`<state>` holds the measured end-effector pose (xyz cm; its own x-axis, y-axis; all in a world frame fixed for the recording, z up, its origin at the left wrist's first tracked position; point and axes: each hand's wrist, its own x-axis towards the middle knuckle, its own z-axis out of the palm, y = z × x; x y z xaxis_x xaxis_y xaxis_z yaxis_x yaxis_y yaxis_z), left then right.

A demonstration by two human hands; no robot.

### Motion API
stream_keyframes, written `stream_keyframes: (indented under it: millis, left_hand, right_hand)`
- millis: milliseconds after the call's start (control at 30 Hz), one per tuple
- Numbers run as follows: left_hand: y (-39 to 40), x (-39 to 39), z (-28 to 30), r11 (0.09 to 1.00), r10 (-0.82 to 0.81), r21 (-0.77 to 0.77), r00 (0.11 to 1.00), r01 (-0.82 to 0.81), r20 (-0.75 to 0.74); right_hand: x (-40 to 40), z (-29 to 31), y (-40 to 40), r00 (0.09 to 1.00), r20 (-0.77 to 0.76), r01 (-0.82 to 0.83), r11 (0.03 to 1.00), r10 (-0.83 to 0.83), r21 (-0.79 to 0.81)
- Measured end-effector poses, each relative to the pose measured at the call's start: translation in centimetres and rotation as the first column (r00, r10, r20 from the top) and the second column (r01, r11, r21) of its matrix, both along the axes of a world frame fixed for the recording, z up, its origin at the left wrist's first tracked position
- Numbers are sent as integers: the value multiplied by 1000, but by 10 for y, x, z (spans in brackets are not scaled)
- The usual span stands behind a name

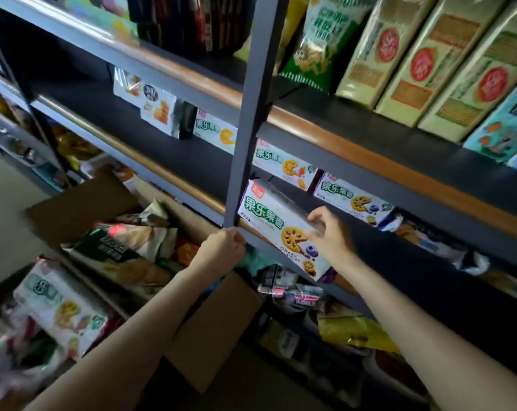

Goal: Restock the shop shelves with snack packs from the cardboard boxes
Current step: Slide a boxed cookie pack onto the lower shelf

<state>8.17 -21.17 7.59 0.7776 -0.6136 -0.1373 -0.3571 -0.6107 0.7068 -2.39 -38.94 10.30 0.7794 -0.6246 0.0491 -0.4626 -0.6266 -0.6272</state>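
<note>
A blueberry biscuit box (276, 225) is gripped by the right hand (328, 232) for shelving, while the upright (252, 114) is clasped by the left hand (223, 247) for steadiness.

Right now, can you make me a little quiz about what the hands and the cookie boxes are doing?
1. True or false: the right hand holds a white biscuit box at the shelf edge.
2. What does the left hand grip?
A. a green bag
B. the grey shelf post
C. a cardboard flap
3. Fill in: the open cardboard box full of snack packs sits to the ___ of the hands.

Key:
1. True.
2. B. Its fingers curl round the post's lower end.
3. Left, below the shelves.
</note>
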Motion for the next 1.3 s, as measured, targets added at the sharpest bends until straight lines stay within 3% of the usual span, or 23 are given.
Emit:
stream_keyframes:
  millis: [167, 367, 567, 667, 767, 867, 933, 1067, 1300]
  left_hand:
    - [-6, 18, -27, 996, -85, -4, 995, 85, 54]
    - [-18, 19, -48, 992, -107, -55, 991, 111, 74]
    - [-32, 18, -48, 986, -131, -88, 987, 139, 90]
    - [-38, 18, -46, 983, -150, -89, 982, 161, 115]
    - [-46, 17, -45, 980, -171, -79, 972, 185, 160]
    - [-59, 14, -46, 977, -180, -71, 961, 199, 211]
    - [-70, 13, -49, 973, -209, -45, 944, 228, 255]
    - [-105, 12, -63, 961, -257, -14, 910, 277, 327]
    - [-145, 12, -106, 965, -197, -60, 859, 254, 473]
  right_hand:
    - [1, -30, 0, 988, 123, 96, 995, -96, 2]
    - [0, -35, -22, 941, 158, 262, 938, -300, 225]
    - [-1, -29, -42, 947, 148, 248, 943, -284, 220]
    - [-4, -27, -44, 969, 116, 202, 971, -217, 131]
    - [-12, -33, -45, 989, 73, 138, 986, -131, -99]
    - [-26, -42, -52, 997, -23, 61, 932, -74, -357]
    - [-33, -46, -61, 997, -21, 52, 897, -68, -438]
    - [-24, -58, -98, 996, -1, 80, 888, -91, -452]
    - [14, -80, -203, 983, 35, 183, 923, -182, -339]
